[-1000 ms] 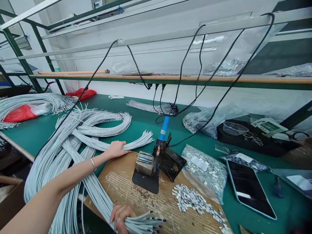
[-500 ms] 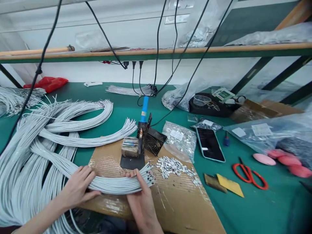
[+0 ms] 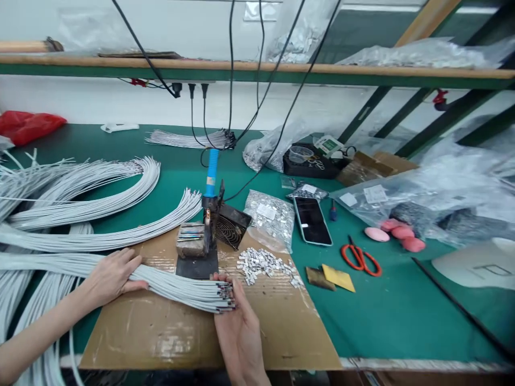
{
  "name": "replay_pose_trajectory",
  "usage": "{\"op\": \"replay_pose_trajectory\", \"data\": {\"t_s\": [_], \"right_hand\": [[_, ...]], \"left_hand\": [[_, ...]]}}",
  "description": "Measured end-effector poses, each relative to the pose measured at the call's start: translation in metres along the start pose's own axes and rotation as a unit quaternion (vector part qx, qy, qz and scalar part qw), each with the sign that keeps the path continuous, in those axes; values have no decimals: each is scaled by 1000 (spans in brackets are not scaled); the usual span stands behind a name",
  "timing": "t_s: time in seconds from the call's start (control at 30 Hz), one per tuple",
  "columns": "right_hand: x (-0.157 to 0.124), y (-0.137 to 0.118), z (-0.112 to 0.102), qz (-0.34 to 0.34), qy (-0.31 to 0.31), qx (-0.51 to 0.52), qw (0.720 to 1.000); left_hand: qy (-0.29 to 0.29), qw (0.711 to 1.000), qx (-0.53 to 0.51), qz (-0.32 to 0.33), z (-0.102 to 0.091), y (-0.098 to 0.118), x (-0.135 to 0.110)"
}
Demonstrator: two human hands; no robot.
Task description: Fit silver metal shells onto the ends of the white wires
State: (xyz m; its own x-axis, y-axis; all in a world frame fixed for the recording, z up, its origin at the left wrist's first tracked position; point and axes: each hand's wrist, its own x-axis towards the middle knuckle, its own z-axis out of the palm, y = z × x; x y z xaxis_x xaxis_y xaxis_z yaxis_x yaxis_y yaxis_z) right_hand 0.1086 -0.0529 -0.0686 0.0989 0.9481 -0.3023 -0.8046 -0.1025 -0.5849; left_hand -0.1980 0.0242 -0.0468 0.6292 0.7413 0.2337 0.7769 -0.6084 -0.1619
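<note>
A bundle of grey-white cables (image 3: 177,288) lies across a cardboard sheet (image 3: 169,332) on the green bench. My left hand (image 3: 109,274) rests on the bundle's middle, fingers laid loosely over it. My right hand (image 3: 237,316) sits at the bundle's dark stripped ends, fingers stretched flat against the tips. Just behind stands a soldering iron with a blue handle (image 3: 211,179) in its black stand (image 3: 197,262), next to a small fan (image 3: 231,231). A pile of small metal terminals (image 3: 263,262) lies right of the stand.
More cable bundles (image 3: 80,203) spread over the bench's left side. To the right lie a bag of terminals (image 3: 270,217), a phone (image 3: 313,221), red scissors (image 3: 361,259), yellow pads (image 3: 338,277), pink objects (image 3: 396,233) and plastic bags (image 3: 442,198). Black cords (image 3: 261,80) hang from the shelf.
The view swung right and down. My left hand left the far bundle and came onto the near one; my right hand opened flat against the cable ends, now resting on the cardboard.
</note>
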Motion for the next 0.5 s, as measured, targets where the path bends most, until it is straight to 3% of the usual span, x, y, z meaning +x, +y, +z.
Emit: {"op": "replay_pose_trajectory", "data": {"t_s": [0.13,0.23,0.33,0.5], "right_hand": [[0,-23,-4,-45,-12,-161,986],[2,-39,-8,-98,-39,-301,948],[15,-59,-14,-178,-69,-432,881],[62,-92,-25,-304,-114,-590,740]], "left_hand": [[32,999,-8,9,-8,10,-4],[66,996,9,60,-7,25,1],[84,992,-4,98,0,41,8],[76,994,-21,71,10,44,13]]}}
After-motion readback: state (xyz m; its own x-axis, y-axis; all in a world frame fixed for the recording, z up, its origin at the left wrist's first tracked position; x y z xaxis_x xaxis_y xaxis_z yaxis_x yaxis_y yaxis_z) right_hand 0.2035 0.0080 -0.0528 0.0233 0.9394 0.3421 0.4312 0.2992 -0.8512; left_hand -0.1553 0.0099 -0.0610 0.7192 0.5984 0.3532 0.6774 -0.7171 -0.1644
